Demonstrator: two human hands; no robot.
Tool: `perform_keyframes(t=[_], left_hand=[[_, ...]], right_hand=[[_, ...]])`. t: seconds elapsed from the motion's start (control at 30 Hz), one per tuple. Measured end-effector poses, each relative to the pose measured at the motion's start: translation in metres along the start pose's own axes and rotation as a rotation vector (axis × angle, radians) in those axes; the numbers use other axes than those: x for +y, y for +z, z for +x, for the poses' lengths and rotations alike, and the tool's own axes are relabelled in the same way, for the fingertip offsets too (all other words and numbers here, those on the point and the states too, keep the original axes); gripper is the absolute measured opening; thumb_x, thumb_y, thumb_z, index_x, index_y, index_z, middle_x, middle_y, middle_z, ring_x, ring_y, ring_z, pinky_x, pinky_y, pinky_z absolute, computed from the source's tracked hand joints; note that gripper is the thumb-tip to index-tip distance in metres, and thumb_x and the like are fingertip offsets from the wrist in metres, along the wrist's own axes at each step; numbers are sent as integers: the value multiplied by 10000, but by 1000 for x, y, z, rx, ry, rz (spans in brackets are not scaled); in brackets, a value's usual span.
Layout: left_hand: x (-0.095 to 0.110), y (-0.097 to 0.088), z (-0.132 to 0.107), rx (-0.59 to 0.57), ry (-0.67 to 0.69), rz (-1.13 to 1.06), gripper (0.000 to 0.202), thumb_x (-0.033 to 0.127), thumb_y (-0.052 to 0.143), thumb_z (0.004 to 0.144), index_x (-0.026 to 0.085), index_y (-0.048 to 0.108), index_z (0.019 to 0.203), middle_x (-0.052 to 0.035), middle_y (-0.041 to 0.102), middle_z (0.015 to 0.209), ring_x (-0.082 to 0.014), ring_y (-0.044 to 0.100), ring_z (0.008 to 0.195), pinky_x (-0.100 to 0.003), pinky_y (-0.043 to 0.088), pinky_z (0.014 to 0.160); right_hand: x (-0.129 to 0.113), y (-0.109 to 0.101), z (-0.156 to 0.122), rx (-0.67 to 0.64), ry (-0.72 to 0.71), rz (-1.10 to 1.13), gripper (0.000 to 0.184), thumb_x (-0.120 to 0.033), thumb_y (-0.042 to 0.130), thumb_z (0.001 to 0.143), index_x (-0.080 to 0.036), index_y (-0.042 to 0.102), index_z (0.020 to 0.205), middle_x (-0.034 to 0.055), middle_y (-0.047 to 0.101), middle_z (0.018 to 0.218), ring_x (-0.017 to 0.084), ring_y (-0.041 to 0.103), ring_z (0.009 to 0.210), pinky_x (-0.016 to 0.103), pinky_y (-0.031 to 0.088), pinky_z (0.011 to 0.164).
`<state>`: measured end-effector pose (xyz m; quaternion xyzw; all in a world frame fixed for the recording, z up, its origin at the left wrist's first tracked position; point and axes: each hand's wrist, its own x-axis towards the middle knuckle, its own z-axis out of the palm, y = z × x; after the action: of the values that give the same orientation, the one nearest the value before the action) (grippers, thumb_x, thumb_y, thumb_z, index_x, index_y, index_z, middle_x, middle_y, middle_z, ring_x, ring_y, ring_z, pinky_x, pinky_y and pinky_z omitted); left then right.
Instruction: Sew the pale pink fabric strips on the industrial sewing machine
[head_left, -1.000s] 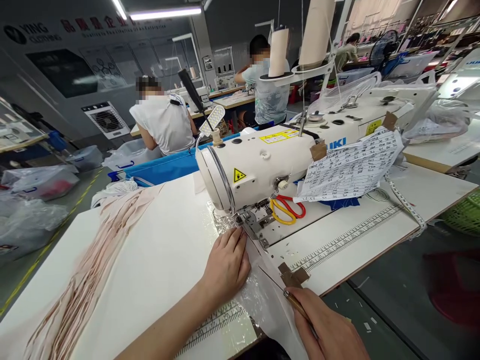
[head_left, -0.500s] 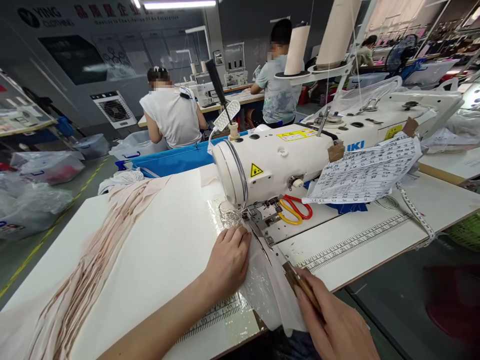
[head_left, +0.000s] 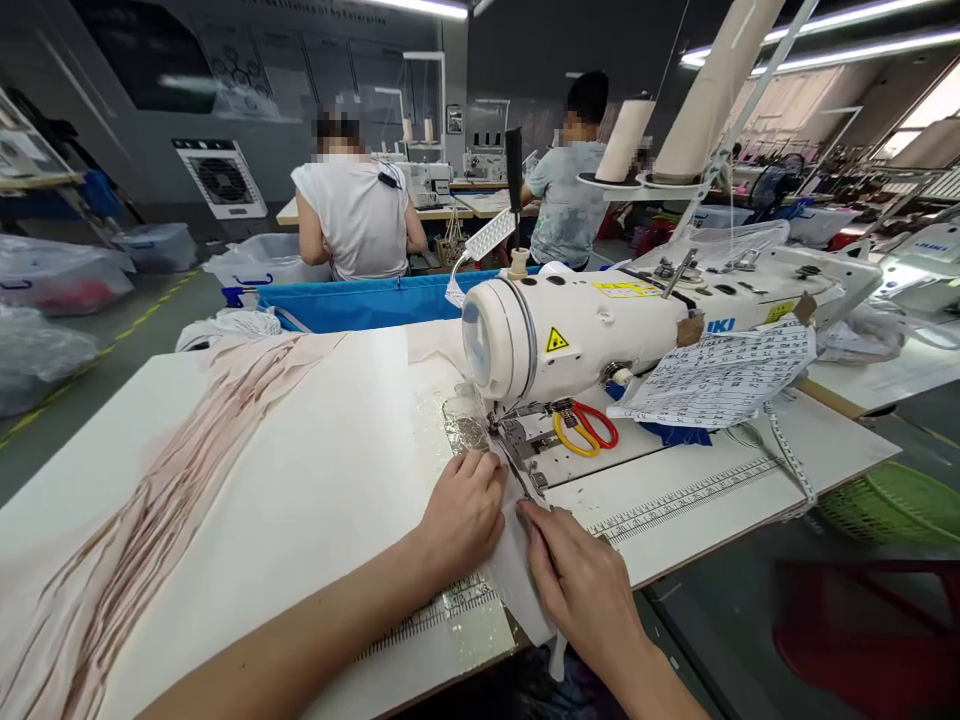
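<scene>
Pale sheer fabric runs under the needle area of a white sewing machine and hangs over the table's front edge. My left hand presses on its left side, fingers bent and held together, just before the presser foot. On the fabric's right side, close to my left fingertips, my right hand is closed, its thumb and forefinger near the cloth. The slim brown-handled tool seen in this hand earlier is now mostly hidden by the fingers.
Scissors with red and yellow handles lie beside the needle plate. A pleated pink fabric bundle covers the table's left side. Written paper sheets hang on the machine. Two people sit beyond a blue cloth bin.
My right hand has moved forward and left to the fabric near my left hand, covering the tool. My left hand stays nearly in place. The camera view has shifted.
</scene>
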<state>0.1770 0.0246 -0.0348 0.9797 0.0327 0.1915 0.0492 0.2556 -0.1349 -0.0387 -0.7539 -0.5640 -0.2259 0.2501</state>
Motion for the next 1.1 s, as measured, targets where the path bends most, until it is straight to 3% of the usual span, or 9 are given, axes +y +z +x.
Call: perform_keyframes(t=[0.43, 0.7, 0.9, 1.1], left_hand=[[-1, 5, -1, 20, 6, 26, 363, 165, 517, 839, 52, 577, 1178, -183, 584, 1131, -324, 531, 1052, -455, 459, 877], [1, -3, 0, -92, -20, 41, 379, 204, 459, 905, 40, 586, 1223, -165, 572, 1201, -307, 507, 1105, -439, 435, 960], [0, -6, 2, -134, -29, 51, 406, 206, 444, 908, 26, 573, 1249, -166, 563, 1205, -311, 502, 1107, -433, 441, 956], [0, -6, 2, -139, -27, 53, 432, 201, 442, 909, 16, 545, 1285, -169, 561, 1213, -313, 499, 1111, -437, 438, 962]], right_hand=[[-5, 7, 5, -36, 7, -56, 313, -130, 376, 969, -95, 650, 1115, 84, 699, 830, 175, 696, 695, 235, 513, 587], [-2, 12, 10, -11, -18, -64, 310, -160, 382, 966, -106, 663, 1083, 88, 738, 900, 175, 707, 677, 252, 503, 540], [6, 9, 16, -19, -47, -41, 274, -128, 408, 940, -125, 671, 1019, 36, 752, 887, 164, 725, 721, 258, 514, 618], [15, 6, 10, -88, -141, -195, 287, -141, 401, 955, -141, 676, 1037, 26, 710, 782, 172, 685, 620, 287, 456, 543]])
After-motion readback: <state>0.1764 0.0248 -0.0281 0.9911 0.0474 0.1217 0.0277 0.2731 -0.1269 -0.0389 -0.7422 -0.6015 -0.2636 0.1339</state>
